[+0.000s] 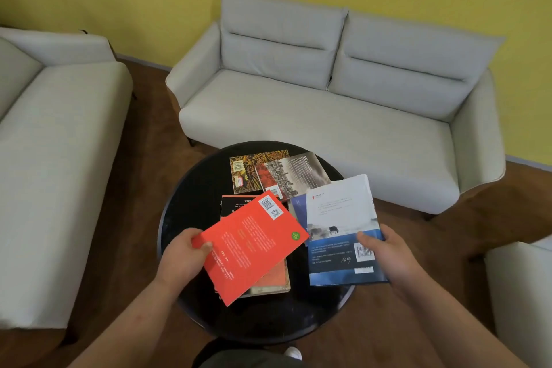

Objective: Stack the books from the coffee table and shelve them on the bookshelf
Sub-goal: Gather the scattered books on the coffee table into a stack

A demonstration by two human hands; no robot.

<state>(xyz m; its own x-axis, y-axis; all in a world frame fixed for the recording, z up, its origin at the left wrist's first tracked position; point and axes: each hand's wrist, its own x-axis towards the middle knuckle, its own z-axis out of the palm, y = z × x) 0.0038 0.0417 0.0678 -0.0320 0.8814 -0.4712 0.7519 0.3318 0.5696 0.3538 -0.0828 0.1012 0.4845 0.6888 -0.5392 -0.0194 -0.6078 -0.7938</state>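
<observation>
The left hand [179, 260] is gripping a red book [251, 248], barcode side up. The right hand [385, 254] is gripping a blue-and-white book [340, 230] above the round black counter [191, 188].

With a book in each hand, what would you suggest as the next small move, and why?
Probably lay the red book, held in the left hand, onto the blue-and-white book that the right hand grips. That starts one stack and frees a hand for the yellow patterned book and grey city book lying on the black table.
</observation>
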